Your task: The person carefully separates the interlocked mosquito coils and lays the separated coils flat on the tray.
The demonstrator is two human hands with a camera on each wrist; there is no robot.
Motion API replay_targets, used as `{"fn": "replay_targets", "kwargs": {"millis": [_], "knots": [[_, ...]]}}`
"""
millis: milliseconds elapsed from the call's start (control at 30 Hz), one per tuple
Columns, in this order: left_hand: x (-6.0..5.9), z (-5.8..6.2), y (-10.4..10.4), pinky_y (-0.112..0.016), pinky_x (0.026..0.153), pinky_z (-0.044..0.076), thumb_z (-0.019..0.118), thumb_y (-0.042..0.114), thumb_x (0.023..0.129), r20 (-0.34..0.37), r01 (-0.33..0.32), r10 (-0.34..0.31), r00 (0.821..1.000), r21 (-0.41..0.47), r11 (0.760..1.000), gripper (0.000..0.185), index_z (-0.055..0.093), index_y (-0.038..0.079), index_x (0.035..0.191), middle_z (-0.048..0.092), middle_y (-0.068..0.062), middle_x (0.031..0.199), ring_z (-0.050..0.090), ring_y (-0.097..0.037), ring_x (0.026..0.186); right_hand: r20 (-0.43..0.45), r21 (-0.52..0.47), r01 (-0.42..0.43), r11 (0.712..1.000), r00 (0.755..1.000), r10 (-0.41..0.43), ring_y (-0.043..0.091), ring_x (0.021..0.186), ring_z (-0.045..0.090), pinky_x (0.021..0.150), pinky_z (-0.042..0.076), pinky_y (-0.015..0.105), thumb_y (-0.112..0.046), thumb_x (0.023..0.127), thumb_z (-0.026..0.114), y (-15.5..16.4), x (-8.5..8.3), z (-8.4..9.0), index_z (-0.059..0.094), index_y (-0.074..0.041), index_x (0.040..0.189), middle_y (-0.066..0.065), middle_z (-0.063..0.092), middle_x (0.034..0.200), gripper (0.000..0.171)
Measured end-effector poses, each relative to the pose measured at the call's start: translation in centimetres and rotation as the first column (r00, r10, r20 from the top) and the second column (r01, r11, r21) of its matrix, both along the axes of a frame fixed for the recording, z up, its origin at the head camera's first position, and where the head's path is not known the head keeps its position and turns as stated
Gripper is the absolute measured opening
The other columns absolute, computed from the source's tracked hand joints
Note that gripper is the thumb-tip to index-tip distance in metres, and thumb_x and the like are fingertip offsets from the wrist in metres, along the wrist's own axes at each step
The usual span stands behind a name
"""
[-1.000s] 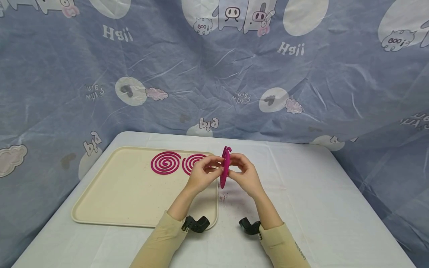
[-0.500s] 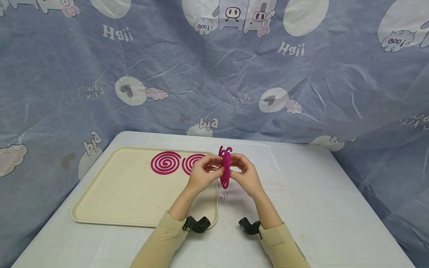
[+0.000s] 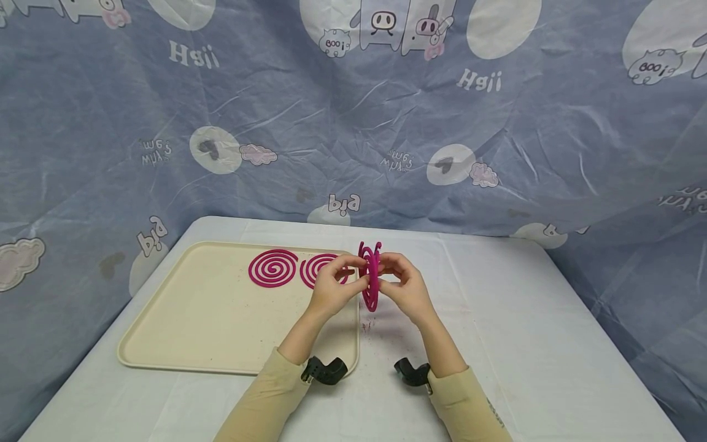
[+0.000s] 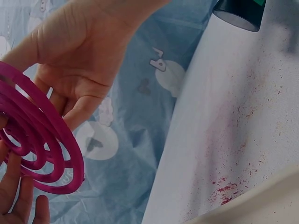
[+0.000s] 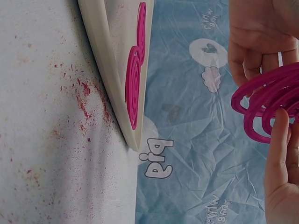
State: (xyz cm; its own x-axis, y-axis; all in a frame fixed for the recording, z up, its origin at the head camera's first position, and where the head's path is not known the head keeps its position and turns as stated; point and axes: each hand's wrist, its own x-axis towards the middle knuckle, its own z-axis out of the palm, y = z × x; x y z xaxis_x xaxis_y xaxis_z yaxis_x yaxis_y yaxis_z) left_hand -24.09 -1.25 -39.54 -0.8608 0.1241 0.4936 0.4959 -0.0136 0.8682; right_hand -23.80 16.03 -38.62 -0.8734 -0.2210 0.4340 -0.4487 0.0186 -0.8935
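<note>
Upright between both hands, edge-on in the head view, is a magenta mosquito coil pair (image 3: 374, 279) with its rings spread apart. My left hand (image 3: 331, 293) pinches its left side between thumb and fingers. From the right side, my right hand (image 3: 409, 293) pinches it too. In the left wrist view the rings of the coil pair (image 4: 58, 123) show gaps between them, and in the right wrist view the looped outer edge (image 5: 261, 83) stands out. Two tips stick up apart at the top. Fingers partly cover the centre.
A cream tray (image 3: 221, 325) lies on the left of the white table (image 3: 525, 337). On it rest a flat coil (image 3: 273, 269) and another coil (image 3: 315, 270), partly behind my left hand. Reddish crumbs (image 3: 367, 326) dot the cloth beside the tray's right edge.
The held coils looked flat and close together a second ago; now their rings are parted and the top tips stand further apart. Both hands stay nearly in place.
</note>
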Motion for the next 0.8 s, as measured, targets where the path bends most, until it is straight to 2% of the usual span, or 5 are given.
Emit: {"fn": "replay_targets", "kwargs": {"millis": [67,300,433,667,800], "knots": [[0.1,0.2,0.0,-0.051,0.093,0.044,0.072,-0.002,0.078,0.012,0.006,-0.006,1.0,0.007,1.0,0.026,0.065,-0.004,0.103,0.063,-0.018,0.102,0.057,-0.031,0.101,0.004,-0.001,0.001,1.0,1.0,-0.001,0.018,0.093,0.055,0.075,0.054,0.028,0.01,0.079,0.063,0.0,0.0,0.0,0.054,0.007,0.116,0.008,0.058,0.096,0.038],[2.1,2.8,-0.3,-0.057,0.091,0.043,0.069,-0.004,0.079,0.014,0.015,-0.015,1.0,0.009,1.0,0.025,0.062,-0.01,0.102,0.061,-0.025,0.099,0.056,-0.038,0.1,0.014,0.001,0.001,1.0,1.0,-0.001,0.019,0.094,0.055,0.077,0.053,0.027,0.008,0.08,0.063,0.3,0.0,0.1,0.053,0.008,0.118,0.011,0.059,0.097,0.038],[2.1,3.0,-0.3,-0.057,0.092,0.042,0.068,-0.005,0.079,0.015,0.013,-0.014,1.0,0.01,1.0,0.024,0.061,-0.012,0.101,0.059,-0.026,0.102,0.054,-0.04,0.102,0.022,-0.004,-0.015,1.0,1.0,0.015,0.017,0.095,0.056,0.079,0.053,0.028,0.008,0.082,0.063,0.3,0.0,0.2,0.053,0.008,0.118,0.012,0.059,0.098,0.038],[2.1,3.0,-0.4,-0.056,0.097,0.038,0.065,-0.004,0.079,0.065,0.045,-0.047,0.997,0.023,0.999,0.022,0.056,-0.012,0.097,0.044,-0.026,0.133,0.042,-0.039,0.123,0.061,-0.01,-0.045,0.999,0.997,0.046,0.018,0.098,0.056,0.082,0.053,0.029,0.006,0.083,0.062,0.3,0.0,0.0,0.052,0.006,0.118,0.007,0.06,0.1,0.036],[2.1,2.8,-0.4,-0.047,0.094,0.045,0.063,-0.005,0.08,0.096,0.075,-0.08,0.992,0.056,0.996,0.024,0.053,-0.012,0.1,0.046,-0.026,0.131,0.047,-0.038,0.117,0.086,-0.021,-0.044,0.999,0.995,0.045,0.023,0.108,0.051,0.085,0.052,0.03,0.005,0.084,0.063,0.3,-0.1,-0.1,0.051,0.005,0.116,0.007,0.054,0.112,0.034]]}}
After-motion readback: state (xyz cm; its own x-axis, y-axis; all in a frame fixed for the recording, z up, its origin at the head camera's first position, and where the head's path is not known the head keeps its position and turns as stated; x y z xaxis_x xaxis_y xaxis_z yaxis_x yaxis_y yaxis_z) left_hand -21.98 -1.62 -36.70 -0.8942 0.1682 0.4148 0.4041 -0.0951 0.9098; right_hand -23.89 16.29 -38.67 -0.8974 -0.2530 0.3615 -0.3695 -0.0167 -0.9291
